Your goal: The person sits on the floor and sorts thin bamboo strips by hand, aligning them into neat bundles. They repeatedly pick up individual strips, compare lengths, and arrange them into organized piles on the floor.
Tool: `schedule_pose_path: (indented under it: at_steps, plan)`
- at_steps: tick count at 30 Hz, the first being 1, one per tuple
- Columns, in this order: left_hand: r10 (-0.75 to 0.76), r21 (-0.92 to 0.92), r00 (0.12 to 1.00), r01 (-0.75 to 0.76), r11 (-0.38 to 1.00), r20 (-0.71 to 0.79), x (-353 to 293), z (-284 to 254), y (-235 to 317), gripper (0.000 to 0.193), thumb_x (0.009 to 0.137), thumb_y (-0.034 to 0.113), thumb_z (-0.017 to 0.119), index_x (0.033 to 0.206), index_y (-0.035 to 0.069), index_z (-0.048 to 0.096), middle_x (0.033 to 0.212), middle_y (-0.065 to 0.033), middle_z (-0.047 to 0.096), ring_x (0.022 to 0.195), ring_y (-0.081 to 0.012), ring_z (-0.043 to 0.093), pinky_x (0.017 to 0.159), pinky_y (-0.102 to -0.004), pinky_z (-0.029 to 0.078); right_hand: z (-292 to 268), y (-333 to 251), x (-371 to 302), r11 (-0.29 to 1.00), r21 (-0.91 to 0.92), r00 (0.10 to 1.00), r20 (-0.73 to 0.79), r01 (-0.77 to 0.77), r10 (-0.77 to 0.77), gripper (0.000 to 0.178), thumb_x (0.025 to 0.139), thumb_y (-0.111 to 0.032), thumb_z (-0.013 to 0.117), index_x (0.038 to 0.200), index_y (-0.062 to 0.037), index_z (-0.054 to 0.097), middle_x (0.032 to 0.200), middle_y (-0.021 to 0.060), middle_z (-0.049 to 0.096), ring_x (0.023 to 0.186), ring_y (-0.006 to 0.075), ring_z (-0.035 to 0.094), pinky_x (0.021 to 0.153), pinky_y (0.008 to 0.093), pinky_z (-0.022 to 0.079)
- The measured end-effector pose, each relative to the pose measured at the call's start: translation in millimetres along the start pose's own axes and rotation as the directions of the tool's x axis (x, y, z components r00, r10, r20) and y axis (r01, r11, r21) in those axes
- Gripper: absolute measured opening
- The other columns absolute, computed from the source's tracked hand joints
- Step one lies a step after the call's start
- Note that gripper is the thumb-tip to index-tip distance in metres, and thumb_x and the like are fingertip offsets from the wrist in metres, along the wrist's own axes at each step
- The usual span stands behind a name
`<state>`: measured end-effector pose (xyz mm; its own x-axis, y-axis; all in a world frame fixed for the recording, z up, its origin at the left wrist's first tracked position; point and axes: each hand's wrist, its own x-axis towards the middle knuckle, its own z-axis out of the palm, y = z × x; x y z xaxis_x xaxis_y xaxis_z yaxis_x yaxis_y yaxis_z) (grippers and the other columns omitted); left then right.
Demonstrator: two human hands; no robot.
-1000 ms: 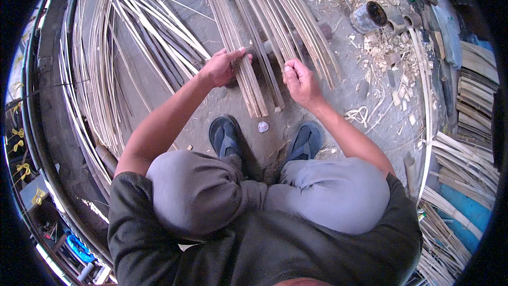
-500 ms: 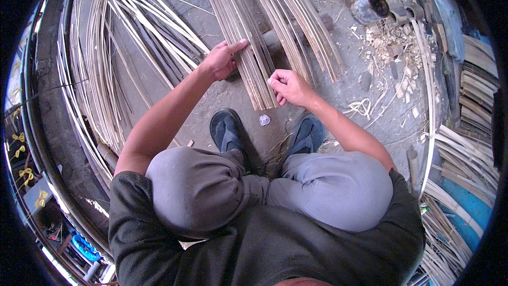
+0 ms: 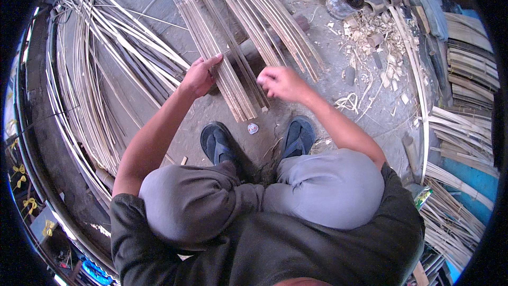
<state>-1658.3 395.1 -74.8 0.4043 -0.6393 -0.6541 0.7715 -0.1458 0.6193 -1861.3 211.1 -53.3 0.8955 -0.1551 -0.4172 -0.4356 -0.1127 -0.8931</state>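
Long thin split-bamboo strips (image 3: 225, 82) lie side by side in a flat row, sloping toward my feet across a round log (image 3: 242, 53). My left hand (image 3: 200, 77) is closed on the row's left edge, thumb on top and curled fingers partly hidden. A few narrow strips (image 3: 247, 74) lie apart at the right, with a gap between them and the row. Just right of their near ends is my right hand (image 3: 284, 83), fingers bent and smeared by motion; whether it holds anything is unclear.
More strips (image 3: 264, 13) rest farther right over the log. Loose pale strips (image 3: 124, 32) spread at left. A dark-mouthed can (image 3: 338, 4) stands among wood shavings (image 3: 365, 34). Stacked strips (image 3: 468, 69) line the right side. A small round scrap (image 3: 253, 128) lies between my sandals (image 3: 217, 140).
The gap between the row and the narrow strips at its right has widened. My right hand has moved off the row's edge, to the right of the narrow strips. The whole view has shifted slightly.
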Motion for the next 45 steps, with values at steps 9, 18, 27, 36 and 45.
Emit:
schedule_pose_path:
  at_steps: [9,18,27,36,45]
  plan:
    - [-0.015,0.000,1.000,0.015,1.000,-0.002,6.8,-4.4,-6.0,0.028,0.096,0.019,0.059,0.115,0.001,0.053,0.101,-0.0100,0.066,0.089,-0.0222,0.068,0.082,-0.0404,0.058,-149.4,36.2,-20.4,0.748,-0.607,0.826,-0.544,-0.269,-0.145,0.026,0.090,-0.030,0.059,0.100,-0.0079,0.067,0.088,0.0168,0.069,0.082,0.0330,0.067,0.075,0.0415,0.052]
    - [-0.029,0.027,0.999,0.030,0.999,-0.030,3.5,4.5,-1.0,0.031,0.094,0.018,0.061,0.117,0.001,0.051,0.103,-0.0106,0.065,0.090,-0.0233,0.068,0.081,-0.0432,0.058,-142.5,46.8,-21.3,0.881,-0.451,0.897,-0.436,-0.145,-0.076,0.025,0.084,-0.027,0.066,0.094,-0.0047,0.066,0.089,0.0143,0.069,0.083,0.0275,0.067,0.076,0.0376,0.053]
    - [-0.015,0.029,1.000,0.015,0.999,0.006,7.7,-2.3,-4.9,0.032,0.095,0.021,0.059,0.119,0.000,0.050,0.104,-0.0114,0.065,0.092,-0.0234,0.067,0.082,-0.0424,0.058,-146.7,51.0,-13.6,0.844,-0.519,0.934,-0.351,-0.137,-0.065,0.021,0.081,-0.019,0.063,0.096,-0.0040,0.064,0.089,0.0150,0.069,0.083,0.0273,0.067,0.077,0.0385,0.052]
    - [-0.044,0.026,0.999,0.044,0.999,0.001,11.0,-6.2,-7.6,0.025,0.096,0.019,0.059,0.113,0.001,0.055,0.103,-0.0093,0.066,0.092,-0.0222,0.067,0.085,-0.0400,0.057,-153.4,7.0,-15.0,0.999,-0.023,0.940,-0.342,-0.023,0.013,0.025,0.099,-0.025,0.052,0.095,-0.0035,0.063,0.069,0.0014,0.059,0.056,0.0056,0.051,0.053,0.0229,0.042]
    - [-0.011,-0.013,0.998,0.012,1.000,0.067,8.6,2.1,-5.0,0.029,0.095,0.017,0.060,0.119,0.002,0.051,0.108,-0.0088,0.063,0.099,-0.0209,0.065,0.088,-0.0406,0.055,-66.1,9.0,16.4,0.991,-0.028,0.912,-0.389,0.133,-0.134,0.033,0.103,-0.032,0.045,0.093,-0.0055,0.062,0.062,-0.0049,0.047,0.053,0.0038,0.045,0.049,0.0216,0.037]
